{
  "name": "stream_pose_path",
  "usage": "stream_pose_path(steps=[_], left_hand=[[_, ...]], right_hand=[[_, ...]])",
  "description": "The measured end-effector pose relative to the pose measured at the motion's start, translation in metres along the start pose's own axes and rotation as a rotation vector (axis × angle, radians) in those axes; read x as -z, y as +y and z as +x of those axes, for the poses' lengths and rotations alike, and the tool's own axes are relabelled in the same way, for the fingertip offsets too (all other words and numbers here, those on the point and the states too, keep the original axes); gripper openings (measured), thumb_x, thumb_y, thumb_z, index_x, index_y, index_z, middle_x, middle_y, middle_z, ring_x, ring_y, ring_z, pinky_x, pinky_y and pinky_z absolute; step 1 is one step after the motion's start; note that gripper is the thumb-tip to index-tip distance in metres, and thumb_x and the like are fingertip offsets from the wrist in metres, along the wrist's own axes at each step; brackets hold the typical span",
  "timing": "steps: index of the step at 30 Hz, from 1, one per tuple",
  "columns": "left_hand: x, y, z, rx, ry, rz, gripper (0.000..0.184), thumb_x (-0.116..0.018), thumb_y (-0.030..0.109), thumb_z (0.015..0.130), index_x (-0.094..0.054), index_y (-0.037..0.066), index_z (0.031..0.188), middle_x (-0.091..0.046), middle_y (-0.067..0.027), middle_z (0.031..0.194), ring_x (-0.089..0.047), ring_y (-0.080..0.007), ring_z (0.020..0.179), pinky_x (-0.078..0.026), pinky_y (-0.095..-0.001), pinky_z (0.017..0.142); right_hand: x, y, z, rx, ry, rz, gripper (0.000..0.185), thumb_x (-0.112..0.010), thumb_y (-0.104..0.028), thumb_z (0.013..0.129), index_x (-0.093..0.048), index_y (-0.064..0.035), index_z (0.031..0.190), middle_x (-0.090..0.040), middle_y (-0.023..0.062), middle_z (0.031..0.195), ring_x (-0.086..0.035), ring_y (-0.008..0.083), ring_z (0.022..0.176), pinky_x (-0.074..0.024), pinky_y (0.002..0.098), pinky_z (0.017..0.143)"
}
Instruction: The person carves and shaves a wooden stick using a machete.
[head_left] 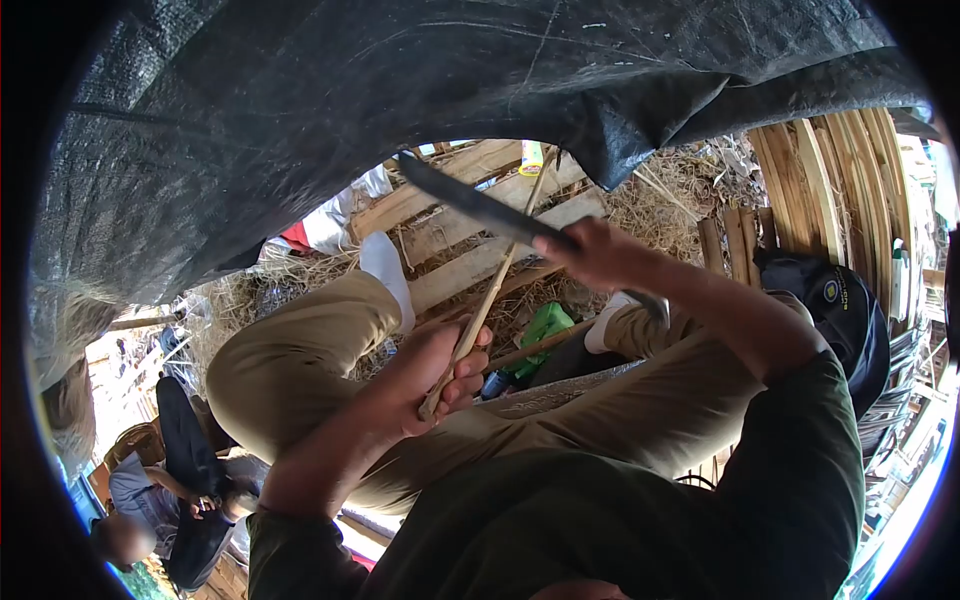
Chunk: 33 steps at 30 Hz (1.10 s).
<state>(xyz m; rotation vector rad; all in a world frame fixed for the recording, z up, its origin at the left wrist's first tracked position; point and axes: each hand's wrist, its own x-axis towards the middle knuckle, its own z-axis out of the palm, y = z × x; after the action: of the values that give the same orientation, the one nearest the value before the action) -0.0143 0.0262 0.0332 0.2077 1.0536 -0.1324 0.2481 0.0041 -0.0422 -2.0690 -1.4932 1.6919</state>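
My left hand (440, 375) is closed around the lower end of a thin pale stick (497, 285), which slants up and to the right. In my right hand (598, 255) is a long dark machete (465, 197), its blade pointing up and to the left. The blade crosses the upper part of the stick; whether they touch is not clear. Both hands are above my legs in tan trousers (300, 350).
A black tarp (330, 110) hangs across the top. Wooden slats (470, 270) and straw lie beyond my feet. Stacked boards (835, 190) and a black bag (840, 310) are at right. Another person (150, 500) sits at lower left. Something green (545, 335) lies between my legs.
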Motion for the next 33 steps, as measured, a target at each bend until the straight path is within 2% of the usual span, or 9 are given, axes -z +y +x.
stream_pose_path(steps=[3,6,7,11,21,24,28,29,33], left_hand=[[0.002,0.002,0.0,-0.002,-0.015,-0.006,0.013,-0.041,0.024,0.1,-0.049,0.016,0.093,-0.038,0.0084,0.054,-0.033,-0.0039,0.034,-0.025,-0.0209,0.028],[0.0,0.0,-0.002,0.007,-0.012,-0.005,0.013,-0.041,0.024,0.1,-0.049,0.016,0.093,-0.038,0.0086,0.053,-0.033,-0.0039,0.034,-0.027,-0.0208,0.028],[0.0,0.0,-0.002,0.006,-0.01,-0.001,0.013,-0.041,0.024,0.1,-0.049,0.016,0.093,-0.038,0.0086,0.053,-0.033,-0.0039,0.034,-0.028,-0.0207,0.028],[0.001,0.004,0.003,-0.004,0.008,-0.008,0.013,-0.04,0.023,0.1,-0.049,0.016,0.093,-0.038,0.0088,0.052,-0.034,-0.0039,0.033,-0.029,-0.0204,0.028],[0.0,0.006,-0.001,-0.022,-0.003,0.025,0.013,-0.04,0.023,0.1,-0.048,0.016,0.093,-0.039,0.0088,0.053,-0.035,-0.0037,0.034,-0.028,-0.0209,0.028],[-0.002,0.003,0.0,-0.001,-0.003,0.019,0.013,-0.04,0.023,0.1,-0.048,0.016,0.093,-0.039,0.0086,0.053,-0.034,-0.0037,0.034,-0.027,-0.0211,0.029],[-0.004,0.005,0.001,-0.031,0.016,0.017,0.013,-0.039,0.023,0.1,-0.048,0.016,0.094,-0.039,0.0083,0.053,-0.034,-0.0037,0.034,-0.027,-0.0212,0.029],[-0.003,0.006,0.0,-0.039,0.019,0.021,0.013,-0.039,0.023,0.1,-0.048,0.016,0.094,-0.039,0.0082,0.054,-0.034,-0.0037,0.034,-0.027,-0.0213,0.029],[-0.004,0.003,-0.001,-0.014,0.005,0.007,0.013,-0.039,0.022,0.1,-0.049,0.016,0.094,-0.039,0.0082,0.053,-0.035,-0.0036,0.034,-0.028,-0.0211,0.029]], right_hand=[[0.0,0.013,0.01,-0.111,0.077,0.072,0.058,-0.041,-0.048,0.101,-0.065,0.0012,0.084,-0.059,0.0094,0.056,-0.061,0.0194,0.045,-0.0509,0.0346,0.042],[-0.022,-0.009,-0.02,0.136,0.072,0.046,0.06,-0.041,-0.05,0.101,-0.065,0.0006,0.082,-0.059,0.0097,0.055,-0.062,0.0192,0.046,-0.0503,0.0341,0.04],[-0.029,-0.001,-0.016,0.334,0.247,-0.055,0.06,-0.041,-0.052,0.101,-0.066,0.0001,0.082,-0.059,0.009,0.055,-0.063,0.0188,0.047,-0.0498,0.0358,0.042],[0.006,0.003,0.003,-0.035,0.073,-0.037,0.058,-0.041,-0.051,0.101,-0.066,-0.0008,0.083,-0.06,0.0089,0.056,-0.063,0.0198,0.049,-0.0494,0.0391,0.045],[0.008,-0.005,0.005,-0.124,-0.013,0.036,0.059,-0.04,-0.05,0.101,-0.062,0.0014,0.084,-0.057,0.0083,0.057,-0.061,0.0186,0.048,-0.0508,0.0388,0.047],[-0.02,-0.006,-0.011,0.038,0.098,0.106,0.059,-0.04,-0.052,0.101,-0.062,0.0013,0.085,-0.057,0.0073,0.056,-0.059,0.0183,0.046,-0.0529,0.0356,0.045],[0.009,0.002,0.007,-0.067,-0.045,0.013,0.064,-0.039,-0.057,0.1,-0.064,0.0019,0.092,-0.057,0.0067,0.056,-0.058,0.0182,0.044,-0.0492,0.0344,0.04],[0.011,0.006,0.012,-0.122,0.028,0.012,0.066,-0.038,-0.058,0.1,-0.063,0.0027,0.093,-0.055,0.005,0.055,-0.057,0.0164,0.043,-0.0485,0.0345,0.04],[-0.01,-0.016,-0.012,-0.056,-0.031,0.107,0.065,-0.038,-0.057,0.1,-0.062,0.0037,0.102,-0.055,0.0042,0.055,-0.057,0.0149,0.043,-0.0494,0.0344,0.04]])
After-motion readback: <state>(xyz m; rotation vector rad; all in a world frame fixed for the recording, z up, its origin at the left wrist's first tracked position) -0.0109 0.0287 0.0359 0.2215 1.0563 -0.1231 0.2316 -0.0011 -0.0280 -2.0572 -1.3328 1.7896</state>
